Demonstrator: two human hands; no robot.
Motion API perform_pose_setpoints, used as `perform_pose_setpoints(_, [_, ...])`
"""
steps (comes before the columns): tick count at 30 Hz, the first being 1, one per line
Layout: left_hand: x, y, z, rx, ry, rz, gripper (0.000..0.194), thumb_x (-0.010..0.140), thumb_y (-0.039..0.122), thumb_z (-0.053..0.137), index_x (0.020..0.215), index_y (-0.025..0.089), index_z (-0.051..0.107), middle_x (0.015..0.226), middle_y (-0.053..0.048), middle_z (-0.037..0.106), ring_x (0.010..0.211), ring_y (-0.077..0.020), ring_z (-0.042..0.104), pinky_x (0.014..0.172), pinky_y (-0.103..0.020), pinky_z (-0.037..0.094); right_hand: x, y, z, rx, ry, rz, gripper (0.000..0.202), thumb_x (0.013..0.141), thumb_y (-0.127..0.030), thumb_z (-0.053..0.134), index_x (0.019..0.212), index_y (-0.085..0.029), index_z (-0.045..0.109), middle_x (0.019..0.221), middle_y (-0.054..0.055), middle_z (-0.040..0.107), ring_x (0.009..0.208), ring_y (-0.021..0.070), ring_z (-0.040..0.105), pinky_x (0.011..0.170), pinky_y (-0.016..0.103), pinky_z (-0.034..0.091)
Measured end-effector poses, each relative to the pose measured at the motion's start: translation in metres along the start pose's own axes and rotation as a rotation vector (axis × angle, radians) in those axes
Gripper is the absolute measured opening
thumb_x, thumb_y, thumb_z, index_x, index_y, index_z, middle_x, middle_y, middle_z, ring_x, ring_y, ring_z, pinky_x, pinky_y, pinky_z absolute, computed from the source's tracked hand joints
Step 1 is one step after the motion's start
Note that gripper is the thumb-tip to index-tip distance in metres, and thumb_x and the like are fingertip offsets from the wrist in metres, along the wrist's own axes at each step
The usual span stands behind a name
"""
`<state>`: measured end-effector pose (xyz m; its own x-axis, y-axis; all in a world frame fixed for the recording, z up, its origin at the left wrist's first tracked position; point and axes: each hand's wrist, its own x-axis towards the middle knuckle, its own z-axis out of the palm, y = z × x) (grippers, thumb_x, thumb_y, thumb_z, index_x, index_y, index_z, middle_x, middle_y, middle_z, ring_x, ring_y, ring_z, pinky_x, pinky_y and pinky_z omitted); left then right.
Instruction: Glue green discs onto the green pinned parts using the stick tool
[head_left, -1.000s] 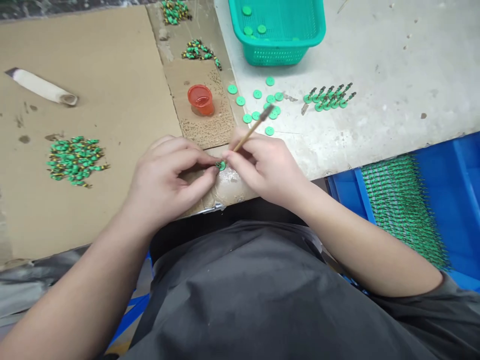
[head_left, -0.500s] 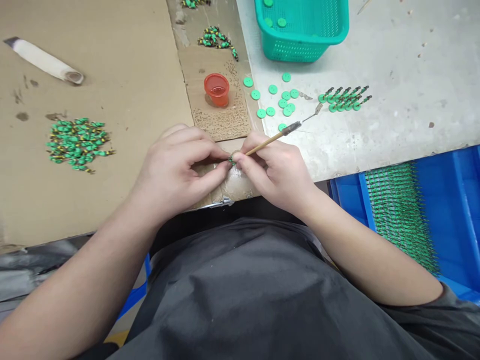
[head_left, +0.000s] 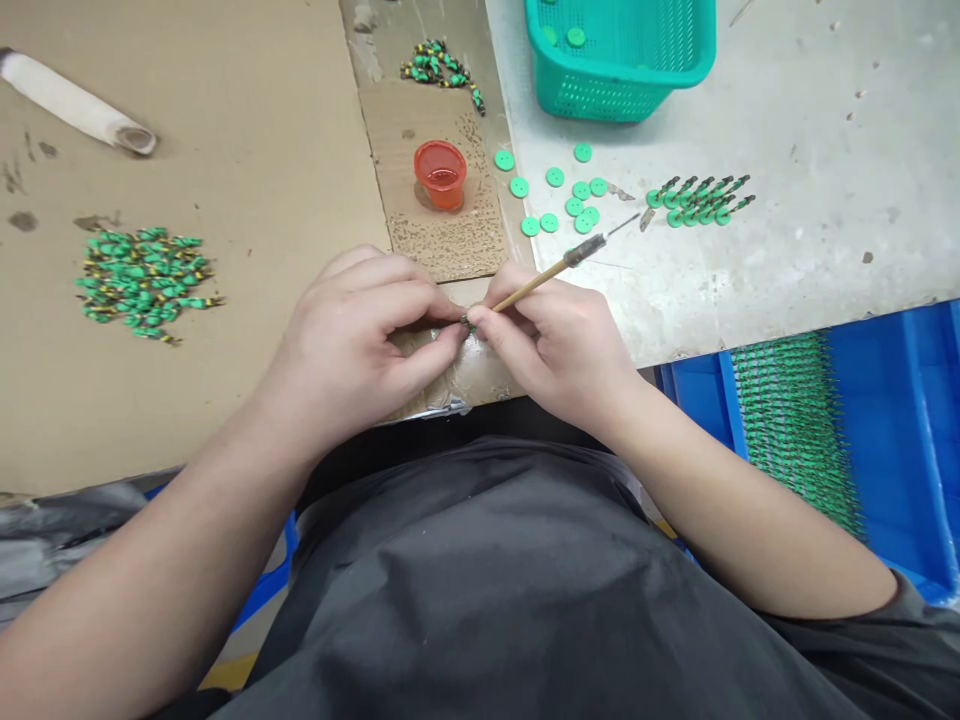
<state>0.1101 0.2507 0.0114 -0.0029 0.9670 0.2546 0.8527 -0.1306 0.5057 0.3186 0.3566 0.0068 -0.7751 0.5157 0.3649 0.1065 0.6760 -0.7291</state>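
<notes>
My left hand (head_left: 367, 335) pinches a tiny green-and-dark figure (head_left: 468, 322) between thumb and forefinger at the table's near edge. Meeting it there, my right hand (head_left: 559, 335) is closed, its thumb and finger also at the small piece, which the fingertips mostly hide. A thin wooden-handled tool with a needle-like metal tip (head_left: 551, 273) rests in the right hand, pointing up and right. Just beyond the hands stands a small red cup (head_left: 440, 176) with liquid in it. Loose green buttons (head_left: 555, 177) lie past the right hand.
A pile of small green, yellow and dark figures (head_left: 142, 280) lies on the left. Beyond are another cluster (head_left: 439, 65), a green basket (head_left: 622, 95), and figures standing on buttons (head_left: 701, 203). A white tube (head_left: 71, 100) lies far left; a blue bin (head_left: 877, 420) is lower right.
The view has shifted slightly, so the table items sit a little differently in the picture. Both hands stay together at the small piece, the needle tool still in the right.
</notes>
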Motion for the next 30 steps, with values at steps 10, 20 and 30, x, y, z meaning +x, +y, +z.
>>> perform_pose_setpoints(10, [-0.001, 0.001, 0.000, 0.035, -0.046, -0.049, 0.036, 0.112, 0.052, 0.052, 0.090, 0.031, 0.071, 0.092, 0.000, 0.075, 0.096, -0.0230, 0.072, 0.099, -0.044, 0.059, 0.002, -0.010, 0.004, -0.027, -0.037, 0.058, 0.018, 0.119, -0.027, 0.057, 0.104, -0.027, 0.067, 0.101, 0.002, 0.079, 0.094, 0.0211, 0.075, 0.089, 0.034, 0.059])
perform_pose_setpoints(20, [0.000, -0.002, -0.008, -0.108, 0.007, 0.009, 0.013, 0.106, 0.032, 0.065, 0.103, 0.036, 0.077, 0.097, 0.001, 0.081, 0.090, -0.0236, 0.077, 0.088, -0.044, 0.061, -0.015, -0.018, 0.000, 0.274, 0.222, 0.325, 0.024, 0.116, -0.043, 0.066, 0.099, -0.027, 0.060, 0.087, -0.001, 0.075, 0.075, 0.0163, 0.076, 0.073, 0.030, 0.064])
perform_pose_setpoints(30, [-0.003, 0.005, -0.005, -0.124, 0.094, 0.093, 0.014, 0.106, 0.042, 0.078, 0.110, 0.031, 0.087, 0.093, -0.001, 0.086, 0.085, -0.0212, 0.078, 0.083, -0.037, 0.060, -0.042, -0.008, -0.015, 0.302, 0.336, 0.314, 0.019, 0.111, -0.034, 0.071, 0.095, -0.025, 0.066, 0.084, 0.001, 0.076, 0.070, 0.0170, 0.079, 0.066, 0.029, 0.066])
